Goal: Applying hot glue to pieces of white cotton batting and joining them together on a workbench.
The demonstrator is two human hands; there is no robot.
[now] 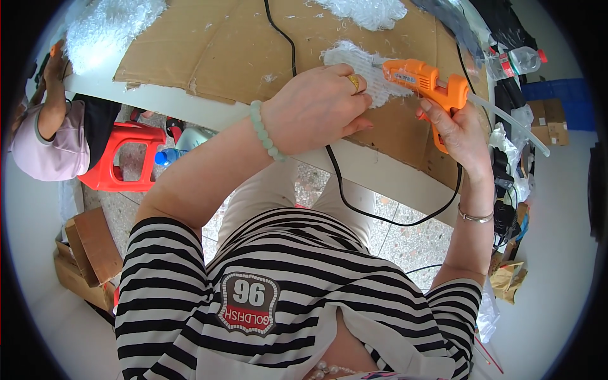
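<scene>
Beneath both hands, a white table (190,101) carries a large sheet of brown cardboard (209,44) strewn with white fibre scraps. Speckled stone flooring (405,234) shows below the table's near edge. Far out past the left hand, another person in a pale pink sleeve (44,139) sits by a red plastic stool (123,155), with a blue-capped bottle (174,152) just beside it. Brown cardboard boxes (88,253) stand on the floor nearer the person's left elbow; what they hold cannot be seen. Beyond the right hand, a clear plastic bottle (522,60) with a red cap lies among dark bags. The left hand (313,107), wearing a pale green bead bracelet and a gold ring, presses flat with fingers curled onto a white fibrous patch (361,69) lying on the cardboard. The right hand (459,130) is closed round the handle of an orange glue gun (424,79), its nozzle pointing at the patch just beside the left fingers. A clear glue stick (510,120) juts from the gun's rear, and a black cord (335,177) trails across the cardboard and loops below the table edge.
</scene>
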